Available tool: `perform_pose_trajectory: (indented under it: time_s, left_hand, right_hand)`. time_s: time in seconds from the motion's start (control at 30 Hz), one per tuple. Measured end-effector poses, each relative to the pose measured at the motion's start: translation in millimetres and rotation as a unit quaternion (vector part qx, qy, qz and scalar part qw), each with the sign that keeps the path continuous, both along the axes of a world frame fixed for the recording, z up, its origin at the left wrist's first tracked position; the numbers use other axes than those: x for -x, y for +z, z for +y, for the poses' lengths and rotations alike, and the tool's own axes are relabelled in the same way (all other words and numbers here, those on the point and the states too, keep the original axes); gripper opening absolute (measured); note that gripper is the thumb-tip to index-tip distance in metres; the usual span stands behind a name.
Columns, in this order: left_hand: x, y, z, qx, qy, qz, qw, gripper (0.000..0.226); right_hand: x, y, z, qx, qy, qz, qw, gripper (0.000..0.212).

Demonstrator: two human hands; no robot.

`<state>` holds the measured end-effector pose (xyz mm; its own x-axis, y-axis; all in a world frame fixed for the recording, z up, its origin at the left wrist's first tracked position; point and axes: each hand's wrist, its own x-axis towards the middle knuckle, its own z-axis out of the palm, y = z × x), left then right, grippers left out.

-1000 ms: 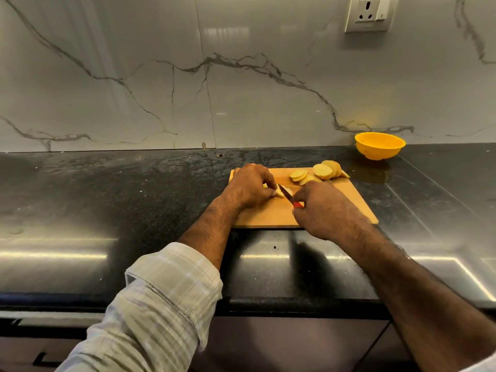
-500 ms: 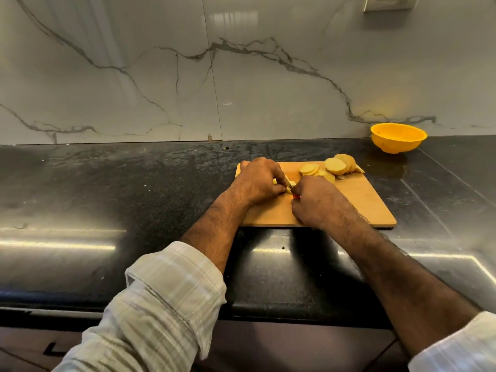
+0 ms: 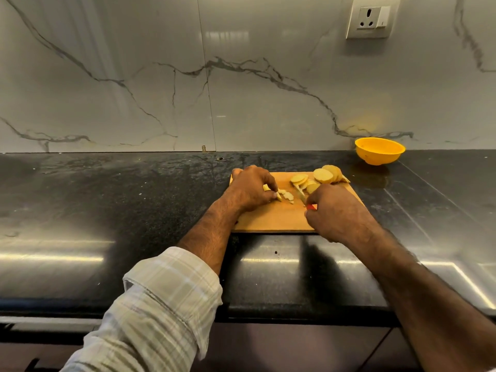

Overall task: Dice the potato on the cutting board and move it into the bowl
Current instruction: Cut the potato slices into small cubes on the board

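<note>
A wooden cutting board [image 3: 271, 220] lies on the black counter. Round potato slices [image 3: 323, 176] are piled at its far right corner. A few small cut potato pieces [image 3: 286, 196] lie mid-board. My left hand [image 3: 251, 189] pinches a potato piece against the board with curled fingers. My right hand [image 3: 338, 210] grips a knife [image 3: 302, 196] by its red handle, the blade pointing away between the cut pieces and the slices. An empty-looking yellow bowl [image 3: 379, 151] stands behind the board to the right, by the wall.
The marble-patterned wall [image 3: 241, 76] rises right behind the counter [image 3: 107, 210], with a socket [image 3: 371, 17] high on the right. The counter's front edge runs just below my forearms.
My right hand has drawn the knife back to the right, away from my left hand. Small cut pieces now show between the hands.
</note>
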<state>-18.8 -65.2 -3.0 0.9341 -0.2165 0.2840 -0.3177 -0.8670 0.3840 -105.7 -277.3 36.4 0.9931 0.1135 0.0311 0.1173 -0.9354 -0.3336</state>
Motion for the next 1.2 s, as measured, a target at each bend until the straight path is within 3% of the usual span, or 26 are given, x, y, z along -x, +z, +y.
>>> perform_pose_trajectory:
  time_s: [0.13, 0.33, 0.6, 0.77, 0.9, 1.03, 1.2]
  left_hand:
    - [0, 0, 3, 0.044, -0.004, -0.033, 0.998, 0.017]
    - [-8, -3, 18, 0.074, 0.029, -0.030, 0.996, 0.036]
    - [-7, 3, 20, 0.090, 0.034, -0.056, 0.994, 0.024]
    - [-7, 3, 17, 0.090, 0.030, -0.048, 0.994, 0.025]
    - [-3, 7, 16, 0.059, -0.002, -0.021, 0.998, 0.039]
    - [5, 14, 10, -0.036, -0.030, 0.030, 0.998, 0.059]
    - [0, 12, 16, -0.105, 0.001, 0.037, 0.994, 0.048]
  right_hand:
    - [-9, -10, 4, 0.004, -0.013, 0.025, 1.000, 0.041]
    - [-26, -19, 25, -0.008, 0.012, 0.002, 1.000, 0.037]
    - [-36, -13, 27, -0.011, 0.040, -0.036, 0.998, 0.048]
    - [-29, -8, 22, 0.077, 0.042, -0.077, 0.993, 0.047]
    - [-30, -4, 22, 0.101, 0.029, -0.091, 0.990, 0.045]
    - [-29, -4, 23, 0.101, 0.034, -0.084, 0.991, 0.044]
    - [-30, -4, 12, 0.058, 0.027, -0.076, 0.995, 0.039]
